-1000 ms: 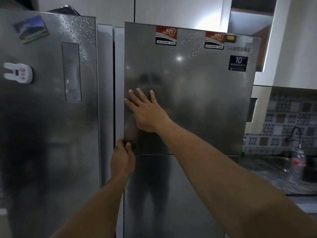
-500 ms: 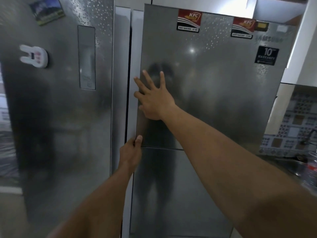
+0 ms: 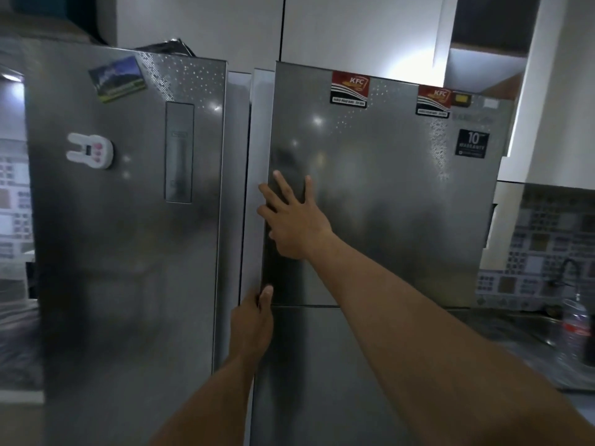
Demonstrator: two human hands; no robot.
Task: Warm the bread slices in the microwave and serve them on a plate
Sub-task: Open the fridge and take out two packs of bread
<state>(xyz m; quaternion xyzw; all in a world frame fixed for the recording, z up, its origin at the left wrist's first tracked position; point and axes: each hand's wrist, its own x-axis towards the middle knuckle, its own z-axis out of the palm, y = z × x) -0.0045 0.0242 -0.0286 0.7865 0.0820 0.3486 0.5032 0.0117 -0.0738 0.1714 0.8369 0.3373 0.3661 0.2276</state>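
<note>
Two steel refrigerators stand side by side, with a narrow vertical gap between them. The left refrigerator [image 3: 128,252] has a brushed grey front with a fine dotted pattern near its top. It carries a landscape magnet [image 3: 116,78], a white rabbit-shaped clip [image 3: 90,151] and a tall recessed panel [image 3: 179,152].

The right refrigerator is split by a thin horizontal seam into an upper door [image 3: 386,204] and a lower door [image 3: 322,381]. Both are smooth, faintly reflective metal with square corners. Two red KFC stickers [image 3: 350,90] and a black warranty sticker [image 3: 472,143] sit along the top of the upper door. White cabinets [image 3: 354,27] close in above. To the right there is open counter [image 3: 515,333] with a clear plastic bottle [image 3: 578,329], a dark tap [image 3: 568,270] and a patterned tile backsplash [image 3: 541,239].

The right hand [image 3: 294,223] lies flat against the upper door near its left edge. Its fingers are straight and spread, the arm is stretched forward, and it grasps nothing. The left hand [image 3: 252,320] reaches up from below to that same left edge, just at the seam. Its thumb lies upright on the door's face while the other fingers curl round the edge into the gap, gripping the upper door. I cannot tell whether the door is ajar. The bread slices are hidden from this view.
</note>
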